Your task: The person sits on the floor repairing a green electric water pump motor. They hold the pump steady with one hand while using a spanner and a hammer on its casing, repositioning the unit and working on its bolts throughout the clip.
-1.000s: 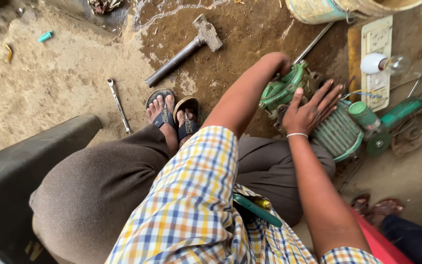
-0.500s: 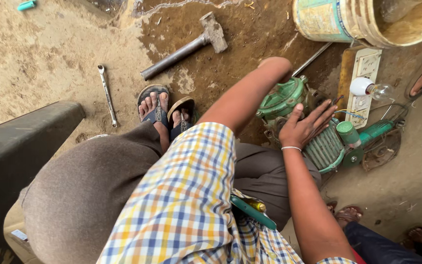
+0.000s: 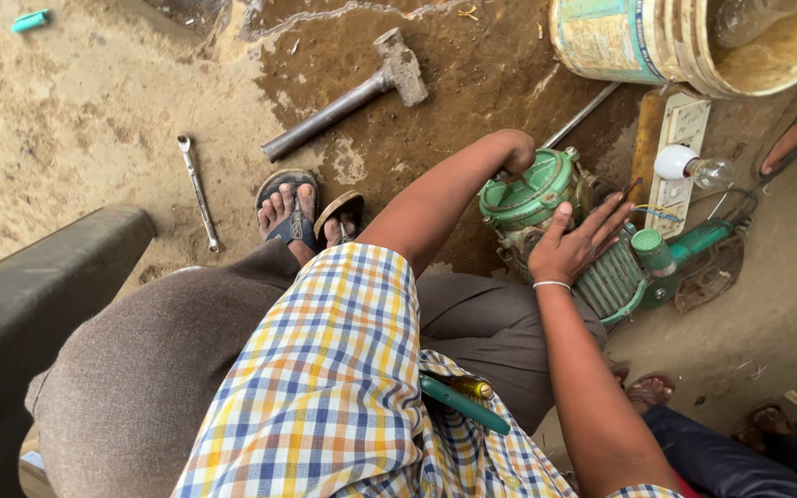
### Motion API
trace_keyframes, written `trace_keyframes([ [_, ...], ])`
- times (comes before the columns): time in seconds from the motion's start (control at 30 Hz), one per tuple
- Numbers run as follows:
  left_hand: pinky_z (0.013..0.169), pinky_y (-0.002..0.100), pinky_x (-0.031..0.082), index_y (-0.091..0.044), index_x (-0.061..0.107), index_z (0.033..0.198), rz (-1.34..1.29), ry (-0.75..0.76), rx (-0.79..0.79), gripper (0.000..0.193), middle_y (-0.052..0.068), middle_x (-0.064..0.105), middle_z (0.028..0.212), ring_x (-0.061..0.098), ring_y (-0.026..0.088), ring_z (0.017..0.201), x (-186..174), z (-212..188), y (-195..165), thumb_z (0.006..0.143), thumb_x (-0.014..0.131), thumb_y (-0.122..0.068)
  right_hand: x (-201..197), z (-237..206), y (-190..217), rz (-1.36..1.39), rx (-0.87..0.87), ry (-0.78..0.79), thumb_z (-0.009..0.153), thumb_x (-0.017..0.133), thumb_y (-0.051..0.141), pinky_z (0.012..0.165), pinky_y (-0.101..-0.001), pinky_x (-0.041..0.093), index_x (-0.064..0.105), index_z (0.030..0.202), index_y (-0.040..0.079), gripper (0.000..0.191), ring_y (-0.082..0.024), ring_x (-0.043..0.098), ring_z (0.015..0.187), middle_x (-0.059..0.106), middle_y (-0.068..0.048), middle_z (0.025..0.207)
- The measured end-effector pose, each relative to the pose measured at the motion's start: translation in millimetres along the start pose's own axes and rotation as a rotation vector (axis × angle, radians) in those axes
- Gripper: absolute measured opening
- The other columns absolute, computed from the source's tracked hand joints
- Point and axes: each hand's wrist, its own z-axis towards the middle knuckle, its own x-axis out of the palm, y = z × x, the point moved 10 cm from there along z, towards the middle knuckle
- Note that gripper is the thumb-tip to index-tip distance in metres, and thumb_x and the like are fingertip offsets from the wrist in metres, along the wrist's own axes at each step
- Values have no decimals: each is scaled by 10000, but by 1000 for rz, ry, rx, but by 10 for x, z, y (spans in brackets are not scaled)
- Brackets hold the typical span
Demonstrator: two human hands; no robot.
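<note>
Hidden and cut off

Left hand (image 3: 514, 148) mostly tucked behind green pump (image 3: 546, 198), fingers unseen; pump's middle covered by right hand (image 3: 578, 242). Bucket (image 3: 684, 41) cropped at top edge; nearby sandalled foot (image 3: 791, 143) cut at right edge.

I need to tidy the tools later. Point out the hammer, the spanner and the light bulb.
hammer (image 3: 343, 103): head view, middle of its metal handle.
spanner (image 3: 197, 191): head view, middle of its thin shaft.
light bulb (image 3: 694, 167): head view, between white base and clear glass.
</note>
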Motion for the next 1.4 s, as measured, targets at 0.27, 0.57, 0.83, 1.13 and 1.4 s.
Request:
trace_keyframes([
  [0.27,873,411,596,-100,782,1107,7,-41,-42,273,135,742,1170,739,280,1067,-177,71,-380,872,669,-180,12,9,-16,-3,8,1,1107,463,532,1310,-596,84,139,1694,75,812,-411,98,1641,97,-236,1753],
  [0.57,883,410,593,-108,778,1131,15,-160,-146,293,129,735,1196,732,277,1086,-43,-79,-213,874,665,-190,38,11,-54,-3,17,-9,1101,490,528,1306,-587,84,148,1693,88,813,-424,105,1629,100,-221,1754],
  [0.83,891,409,591,-115,775,1153,-23,-188,-235,311,124,729,1219,726,275,1103,56,-354,-137,876,661,-200,19,19,-30,25,17,-25,1107,509,517,1300,-599,87,150,1693,92,808,-434,109,1626,95,-220,1754],
  [1.13,730,483,603,-172,304,1592,328,-608,-3,606,188,688,1144,724,356,949,706,-916,609,997,422,-168,51,19,-73,9,20,-14,1101,501,526,1303,-598,99,147,1696,91,818,-432,108,1627,88,-215,1757],
  [1.4,809,512,581,-206,202,1624,-18,-750,-87,710,210,702,1131,714,393,974,443,-882,870,957,428,-112,40,20,-65,35,-4,-25,1113,472,522,1309,-600,109,154,1698,89,794,-408,106,1644,91,-217,1761],
])
